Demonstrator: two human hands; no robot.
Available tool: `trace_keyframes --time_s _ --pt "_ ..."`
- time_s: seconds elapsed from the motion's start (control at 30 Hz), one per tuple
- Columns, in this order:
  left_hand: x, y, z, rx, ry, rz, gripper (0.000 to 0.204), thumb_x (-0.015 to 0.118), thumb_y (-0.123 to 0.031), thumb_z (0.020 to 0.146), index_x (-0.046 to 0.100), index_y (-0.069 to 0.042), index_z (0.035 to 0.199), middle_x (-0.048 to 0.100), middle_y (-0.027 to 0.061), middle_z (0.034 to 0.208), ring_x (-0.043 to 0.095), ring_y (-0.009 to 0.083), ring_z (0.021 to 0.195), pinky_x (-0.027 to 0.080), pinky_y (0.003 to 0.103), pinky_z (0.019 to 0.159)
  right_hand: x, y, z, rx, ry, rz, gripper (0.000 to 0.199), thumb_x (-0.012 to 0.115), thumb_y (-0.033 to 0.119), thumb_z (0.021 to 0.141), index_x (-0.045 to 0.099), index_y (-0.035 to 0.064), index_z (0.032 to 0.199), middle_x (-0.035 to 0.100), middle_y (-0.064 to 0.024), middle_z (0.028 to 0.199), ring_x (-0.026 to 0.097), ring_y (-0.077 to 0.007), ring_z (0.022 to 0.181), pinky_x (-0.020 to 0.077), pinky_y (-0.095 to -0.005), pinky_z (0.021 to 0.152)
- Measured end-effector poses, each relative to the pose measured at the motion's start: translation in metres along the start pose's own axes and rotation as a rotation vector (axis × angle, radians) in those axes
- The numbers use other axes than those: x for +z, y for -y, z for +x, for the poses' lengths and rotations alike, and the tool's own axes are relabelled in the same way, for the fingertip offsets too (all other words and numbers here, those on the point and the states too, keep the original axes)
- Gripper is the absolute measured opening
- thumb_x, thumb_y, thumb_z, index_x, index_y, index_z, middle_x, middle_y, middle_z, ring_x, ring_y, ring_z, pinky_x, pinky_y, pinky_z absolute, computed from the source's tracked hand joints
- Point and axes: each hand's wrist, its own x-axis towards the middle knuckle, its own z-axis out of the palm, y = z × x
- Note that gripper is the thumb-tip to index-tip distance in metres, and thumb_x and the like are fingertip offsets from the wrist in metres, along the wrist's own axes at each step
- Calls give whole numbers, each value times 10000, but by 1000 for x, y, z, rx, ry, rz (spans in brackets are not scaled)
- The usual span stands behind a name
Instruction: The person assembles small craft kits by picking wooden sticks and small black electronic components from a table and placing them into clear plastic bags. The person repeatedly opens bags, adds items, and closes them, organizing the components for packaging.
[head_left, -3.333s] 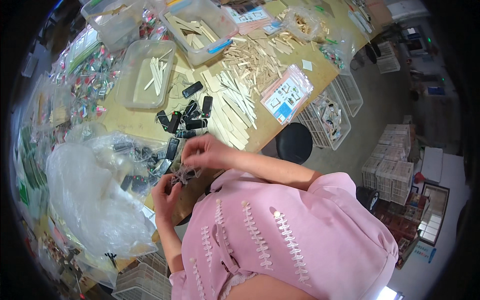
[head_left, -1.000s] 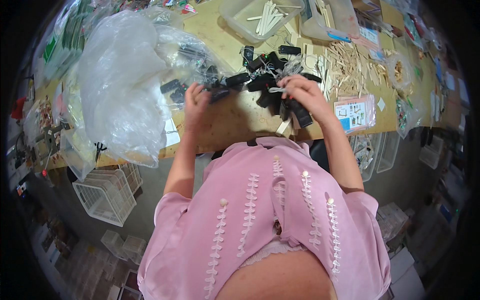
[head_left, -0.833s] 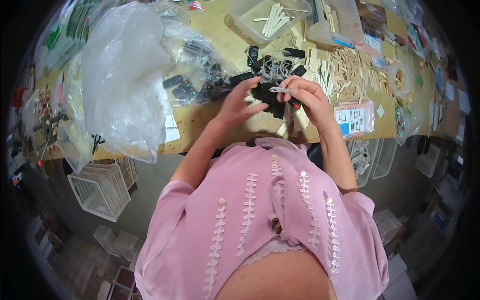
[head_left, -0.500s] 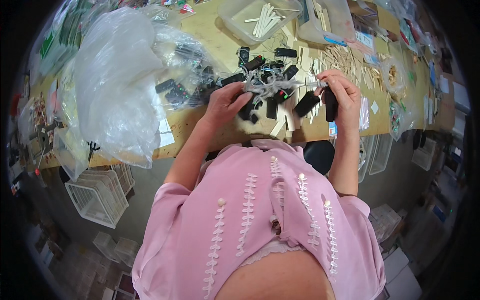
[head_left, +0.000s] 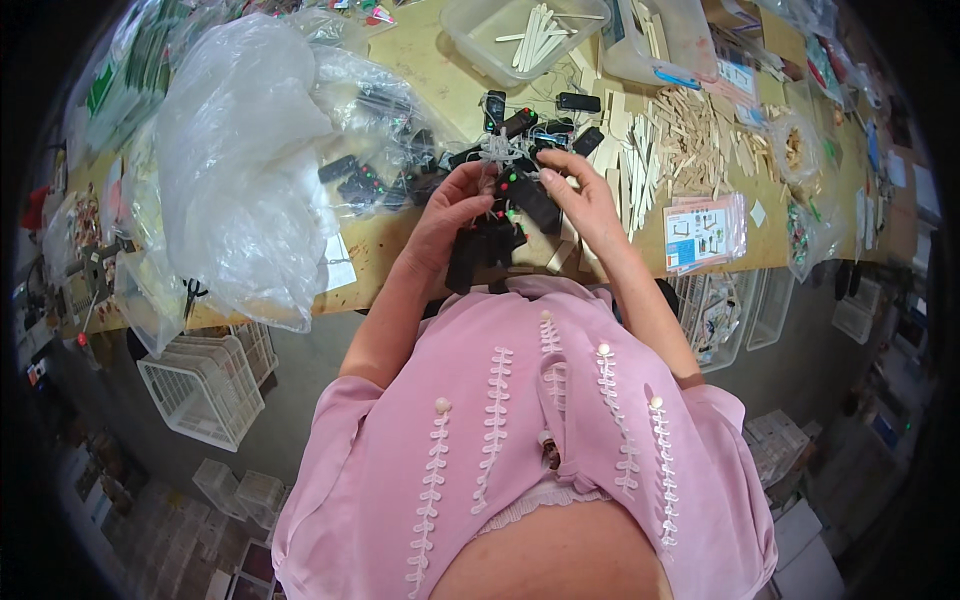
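Left hand [head_left: 450,205] curled around bunch of small black boxes [head_left: 490,245] with wires, held over near table edge [head_left: 380,250]. Right hand [head_left: 580,195] fingers pinching same bunch from 3 o'clock side, thumb pressed on top box. Tangle of thin wires [head_left: 497,150] at 12 o'clock of hands. More black boxes [head_left: 560,105] loose on table beyond. Large clear plastic bag [head_left: 240,160] at 9 o'clock. Pale wooden sticks [head_left: 690,130] spread at 2 o'clock. Clear tub [head_left: 470,30] holding sticks at 12 o'clock.
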Motion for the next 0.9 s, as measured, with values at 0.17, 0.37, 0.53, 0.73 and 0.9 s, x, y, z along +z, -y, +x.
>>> trace_keyframes --time_s 0.17,0.37,0.53,0.73,0.9 --pt "8 12 1 62 60 216 264 716 -47 941 656 -70 1197 683 -33 1030 603 44 892 501 226 820 1 5 -11 229 153 12 315 792 201 905 725 -5 1134 729 -72 1028 651 -124 963 520 -290 869" --pt "-39 1 5 268 -180 565 53 674 -51 991 695 -40 1038 678 -45 888 593 27 815 485 205 744 -47 14 -7 230 -78 338 179 790 146 903 744 35 1035 703 -9 842 593 -60 674 464 -226 611" --pt "-44 -3 10 411 -233 521 101 623 -109 1034 705 -52 1041 707 -14 935 625 52 863 486 207 809 -41 13 -15 243 -72 563 147 758 151 937 734 29 1016 684 2 841 589 -67 709 461 -211 656" --pt "-29 -7 13 264 -45 410 262 504 -246 1108 690 -67 1066 713 35 855 576 46 701 424 187 648 -20 -5 -11 168 253 -148 281 751 121 928 722 36 1195 724 -25 1085 642 -86 987 507 -251 863" --pt "-5 1 8 89 -93 218 308 459 -286 1124 665 -57 1108 679 34 771 435 21 551 304 167 495 19 1 -7 251 210 345 332 738 94 922 696 34 1247 695 -18 1055 623 -51 912 507 -222 811"
